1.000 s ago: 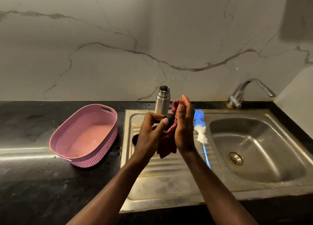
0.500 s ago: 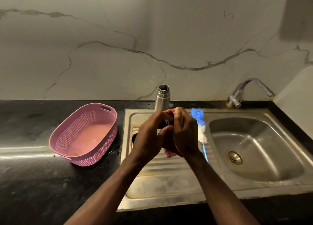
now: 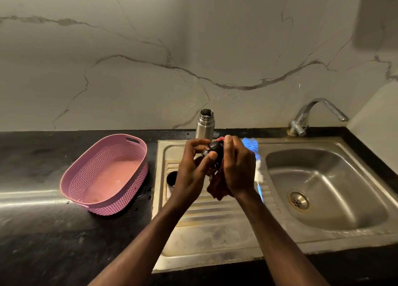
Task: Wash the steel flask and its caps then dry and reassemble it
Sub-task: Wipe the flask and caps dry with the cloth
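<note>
Black cap (image 3: 216, 149) now exposed from red cloth (image 3: 218, 187), both hands pinching it, left hand (image 3: 193, 171), right hand (image 3: 239, 167), above drainboard (image 3: 206, 227)

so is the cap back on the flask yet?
No. The flask stands open-mouthed at the back of the drainboard, while both hands hold the dark cap with a red cloth.

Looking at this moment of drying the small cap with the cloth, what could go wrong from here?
1. The dark cap is pinched only at the left hand's fingertips while the right hand rubs it with the red cloth; it might slip and fall onto the drainboard.
2. The open flask stands upright just behind the hands; a knock could tip it.
3. The other cap lies near the left wrist and could get nudged.
</note>
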